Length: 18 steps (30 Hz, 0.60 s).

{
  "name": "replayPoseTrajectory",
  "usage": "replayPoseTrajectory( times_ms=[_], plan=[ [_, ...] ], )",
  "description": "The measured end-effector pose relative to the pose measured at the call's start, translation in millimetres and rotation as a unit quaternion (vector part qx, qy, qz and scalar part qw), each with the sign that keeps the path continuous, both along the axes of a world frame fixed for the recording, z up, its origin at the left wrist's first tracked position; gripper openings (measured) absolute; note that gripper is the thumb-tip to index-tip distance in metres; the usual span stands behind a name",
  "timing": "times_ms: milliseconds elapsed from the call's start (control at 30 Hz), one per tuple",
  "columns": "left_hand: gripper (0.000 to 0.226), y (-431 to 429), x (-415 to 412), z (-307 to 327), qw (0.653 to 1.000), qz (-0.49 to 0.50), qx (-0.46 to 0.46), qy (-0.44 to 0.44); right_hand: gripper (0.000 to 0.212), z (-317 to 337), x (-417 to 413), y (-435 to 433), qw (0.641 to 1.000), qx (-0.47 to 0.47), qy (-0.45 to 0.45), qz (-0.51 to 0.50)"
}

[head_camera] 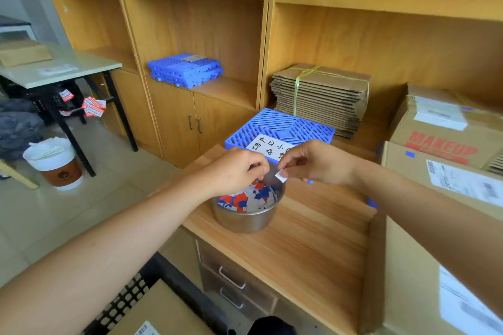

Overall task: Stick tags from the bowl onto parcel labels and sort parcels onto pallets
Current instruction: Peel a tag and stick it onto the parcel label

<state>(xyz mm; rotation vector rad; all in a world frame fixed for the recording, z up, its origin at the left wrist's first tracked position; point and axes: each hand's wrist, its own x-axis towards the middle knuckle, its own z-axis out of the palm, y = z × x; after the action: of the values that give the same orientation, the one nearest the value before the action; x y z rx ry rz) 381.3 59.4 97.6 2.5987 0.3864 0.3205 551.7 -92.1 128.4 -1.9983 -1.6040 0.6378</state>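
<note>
Closest in, at six to seven o'clock, a black mesh crate (pixel 122 299) carries a cardboard parcel (pixel 158 313) with a barcode label peeking out. At four o'clock a big parcel (pixel 413 280) lies against the desk's right edge, its white label too blurred to read. Now the wooden desk top (pixel 313 242), and dead centre the steel bowl (pixel 245 219), heaped with red, blue and white tags (pixel 245 200). Both hands meet right over its far rim! The right hand (pixel 315 163) pinches a white tag (pixel 281 176) between thumb and forefinger, just above the bowl. The left hand (pixel 234 171) curls its fingers down at the rim beside it; whether it grips anything I can't tell. Just behind the hands, at twelve o'clock, a blue pallet (pixel 283 124) bears a handwritten paper sign (pixel 268 145) in Chinese characters, partly covered by the right hand. At three o'clock there's a labelled parcel (pixel 408 171), and behind it a box printed MAKEUP (pixel 441 144) in red. At one o'clock sits a strapped bundle of flat cartons (pixel 321 95). At nine o'clock a paper cup (pixel 54 163) stands on the floor by a table (pixel 62 68). Farther back, at eleven o'clock, more blue pallets (pixel 185 69) are stacked on a shelf.
</note>
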Motion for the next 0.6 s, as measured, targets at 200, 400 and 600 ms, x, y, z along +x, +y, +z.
replayPoseTrajectory(
  times_ms=[200, 400, 600],
  plan=[
    [0.014, -78.9, 19.5, 1.0, 0.967, -0.025, -0.233, -0.101, 0.01, 5.5, 0.9, -77.6, 0.994, 0.062, 0.015, -0.083],
    [0.01, -137.4, 44.3, -1.8, 0.941, -0.085, -0.313, -0.101, 0.012, 4.1, -7.8, -154.7, 0.981, 0.092, 0.045, -0.164],
    [0.002, -194.1, 65.8, -4.9, 0.919, -0.124, -0.37, -0.06, 0.011, -8.0, -10.2, -220.6, 0.953, 0.149, 0.063, -0.255]
  ],
)
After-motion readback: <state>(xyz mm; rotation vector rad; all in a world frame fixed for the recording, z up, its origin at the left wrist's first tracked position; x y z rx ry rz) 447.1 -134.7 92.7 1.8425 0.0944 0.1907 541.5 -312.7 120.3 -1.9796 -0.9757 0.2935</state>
